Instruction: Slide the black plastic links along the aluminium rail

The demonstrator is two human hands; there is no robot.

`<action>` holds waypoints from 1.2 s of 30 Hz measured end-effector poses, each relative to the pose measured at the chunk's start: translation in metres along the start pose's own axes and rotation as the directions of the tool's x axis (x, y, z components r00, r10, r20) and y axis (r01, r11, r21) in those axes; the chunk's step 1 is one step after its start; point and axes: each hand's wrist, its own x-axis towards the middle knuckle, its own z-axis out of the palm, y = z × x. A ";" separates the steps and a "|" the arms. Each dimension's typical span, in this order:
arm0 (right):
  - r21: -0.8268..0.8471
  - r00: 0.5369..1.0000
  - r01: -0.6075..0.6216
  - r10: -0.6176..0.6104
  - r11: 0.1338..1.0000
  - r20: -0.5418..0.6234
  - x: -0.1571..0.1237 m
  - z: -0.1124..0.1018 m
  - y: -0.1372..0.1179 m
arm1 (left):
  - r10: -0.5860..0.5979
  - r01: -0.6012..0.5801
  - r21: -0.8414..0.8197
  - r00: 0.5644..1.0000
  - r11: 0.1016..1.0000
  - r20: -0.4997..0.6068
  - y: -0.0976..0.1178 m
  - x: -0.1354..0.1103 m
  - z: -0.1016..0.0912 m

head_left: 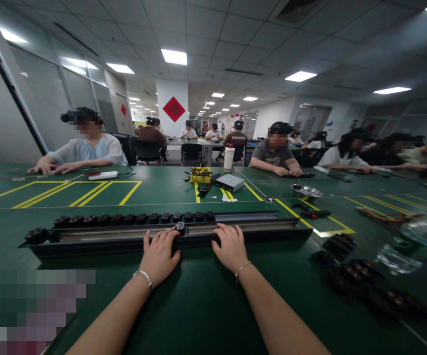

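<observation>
A long black rail lies across the green table in front of me. A row of several small black parts sits along its far channel on the left half. My left hand rests on the rail's near edge, its fingers touching one black part in the near channel. My right hand lies just to the right, fingers curled over the rail's near edge. Whether the fingers pinch anything is hard to see.
Loose black parts lie in heaps at the right, beside a clear plastic bottle. Farther back are a metal bowl, a grey box, a yellow item and a white bottle. Other people sit around the tables.
</observation>
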 end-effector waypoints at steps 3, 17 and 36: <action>-0.004 1.000 -0.002 0.002 1.000 0.007 0.000 -0.001 -0.001 | -0.021 0.021 -0.008 1.000 1.000 -0.017 -0.002 0.000 0.003; -0.012 1.000 -0.001 0.001 1.000 0.014 0.000 0.000 -0.001 | -0.004 0.004 0.013 0.999 1.000 -0.035 -0.002 0.000 0.005; 0.020 1.000 -0.007 0.007 1.000 0.008 0.001 0.000 0.000 | -0.004 0.004 -0.009 1.000 1.000 -0.026 -0.002 0.000 0.001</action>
